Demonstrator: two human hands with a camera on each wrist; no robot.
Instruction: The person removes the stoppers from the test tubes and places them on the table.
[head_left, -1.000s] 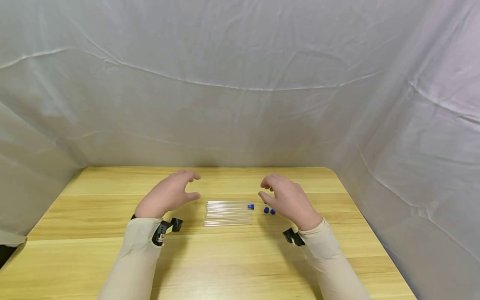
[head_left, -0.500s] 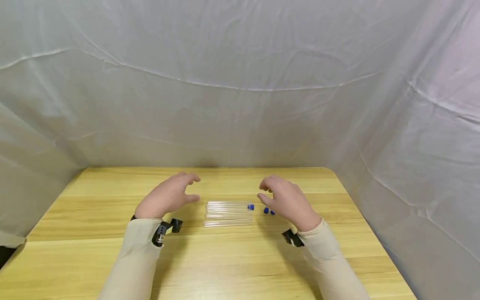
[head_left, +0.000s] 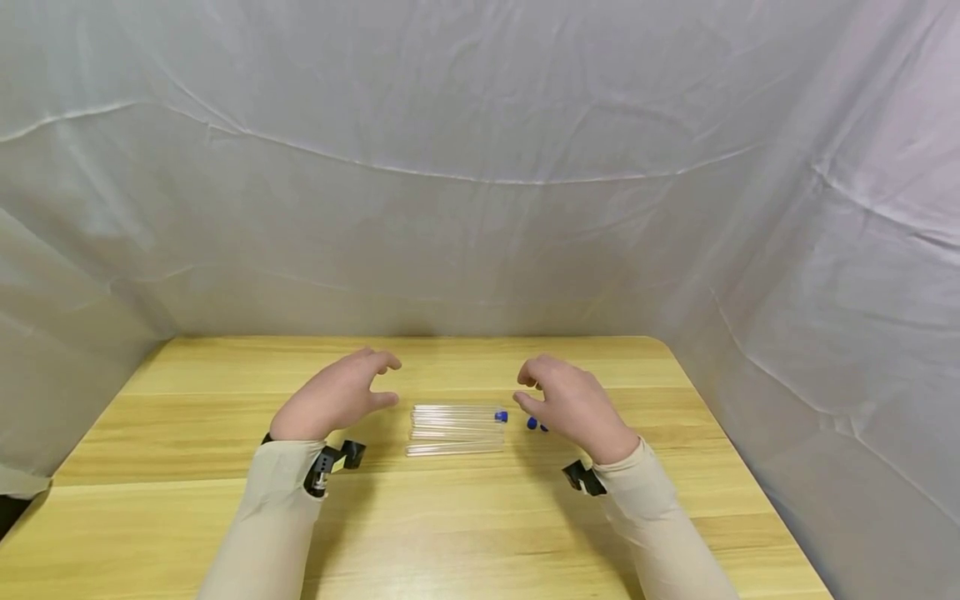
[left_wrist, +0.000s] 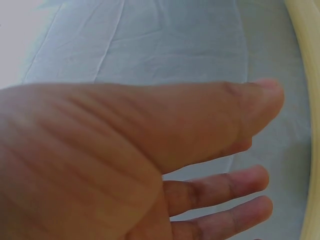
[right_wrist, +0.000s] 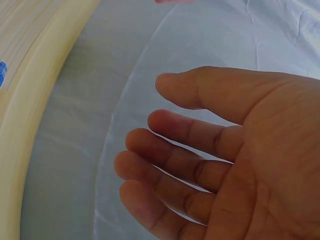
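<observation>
Two hands are held just above the counter, nothing gripped. Left hand is kept loosely spread, fingers relaxed, left of the row of clear tubes lying side by side mid-counter. Right hand is likewise slack and empty, right of the tubes, partly covering loose blue caps. One blue cap is seen on the farthest tube.
</observation>
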